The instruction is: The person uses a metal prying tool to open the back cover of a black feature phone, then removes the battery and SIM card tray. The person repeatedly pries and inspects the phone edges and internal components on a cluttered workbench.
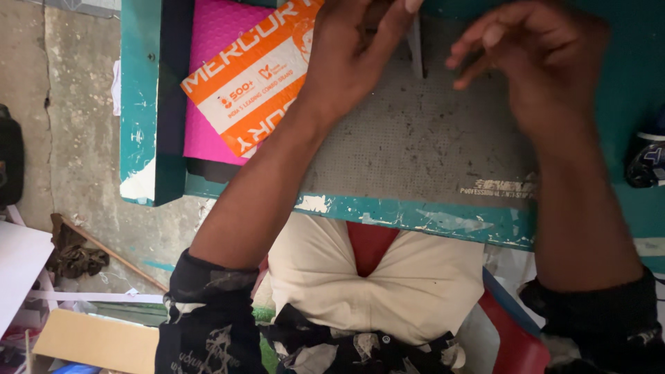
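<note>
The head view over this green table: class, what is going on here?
A person seated at a worn green table works with both hands over a grey perforated mat. The left hand and the blurred right hand meet around a thin grey strip; who grips it is unclear. An orange-and-white packet lies on a pink sheet beside them.

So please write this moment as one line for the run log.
left hand: on thin grey strip | right hand: beside strip, blurred | surface: grey mat on teal table | nearby: pink mailer
</note>
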Demonstrator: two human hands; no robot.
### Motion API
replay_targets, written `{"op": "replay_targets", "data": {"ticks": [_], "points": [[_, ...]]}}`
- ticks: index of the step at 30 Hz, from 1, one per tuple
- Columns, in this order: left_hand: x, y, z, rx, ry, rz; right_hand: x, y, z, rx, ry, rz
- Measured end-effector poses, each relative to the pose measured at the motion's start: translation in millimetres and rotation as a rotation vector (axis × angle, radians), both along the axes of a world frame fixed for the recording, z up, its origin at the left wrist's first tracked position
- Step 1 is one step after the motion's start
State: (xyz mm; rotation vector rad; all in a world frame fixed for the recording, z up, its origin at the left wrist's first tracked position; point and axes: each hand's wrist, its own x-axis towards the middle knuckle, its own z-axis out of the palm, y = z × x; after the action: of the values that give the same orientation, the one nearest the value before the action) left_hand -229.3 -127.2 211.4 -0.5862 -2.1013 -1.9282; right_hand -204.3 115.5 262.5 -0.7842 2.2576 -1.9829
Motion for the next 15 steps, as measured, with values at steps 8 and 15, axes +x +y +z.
{"op": "replay_targets", "data": {"ticks": [8,15], "points": [[5,-1,11,-0.037,0.017,0.04,2,14,-2,-0.336,-0.183,0.174],[5,-1,8,-0.024,0.047,0.008,-2,15,-12,-0.423,-0.145,0.332]]}}
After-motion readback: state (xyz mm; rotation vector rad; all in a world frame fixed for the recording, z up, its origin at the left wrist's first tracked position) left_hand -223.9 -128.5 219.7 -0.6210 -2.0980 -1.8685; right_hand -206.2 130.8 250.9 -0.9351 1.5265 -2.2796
